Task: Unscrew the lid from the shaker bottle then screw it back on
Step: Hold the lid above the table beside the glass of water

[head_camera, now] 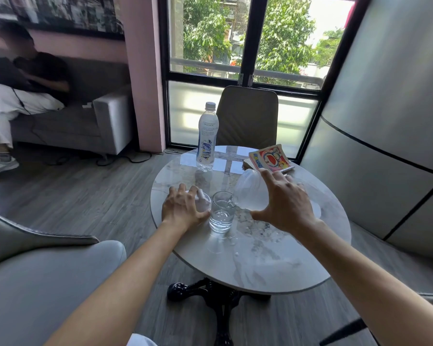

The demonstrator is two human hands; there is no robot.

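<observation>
Bare forearms reach over the round marble bench (pixel 273 265). The right hand (pixel 289 203) grips the frosted shaker bottle (pixel 250 193), tipped over a clear glass (pixel 221 214). The left hand (pixel 183 208) covers the translucent lid (pixel 202 201) near the bench's left edge; the near half lies bare.

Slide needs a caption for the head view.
Right hand tips the shaker bottle over a glass; left hand covers its lid.

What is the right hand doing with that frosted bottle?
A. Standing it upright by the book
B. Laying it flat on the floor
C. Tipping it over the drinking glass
C: the right hand holds the frosted bottle tilted, its mouth over the glass.
</observation>
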